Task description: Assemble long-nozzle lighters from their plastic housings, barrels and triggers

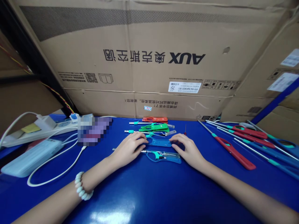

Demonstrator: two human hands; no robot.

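Observation:
My left hand (129,148) and my right hand (188,148) rest on the blue table (149,193), fingers curled onto the two ends of a blue lighter casing (159,142) that lies between them. Just in front of it lies an opened blue long-nosed lighter (163,155) with its inner parts showing. Behind it lie a green opened lighter (154,127) and a red casing (155,119). A bead bracelet is on my left wrist.
Several finished red and blue long-nosed lighters (240,140) lie at the right. A white power strip (35,129), a pale blue power bank (30,157) with white cable and a blurred-out item sit at the left. Large cardboard boxes (144,56) wall off the back.

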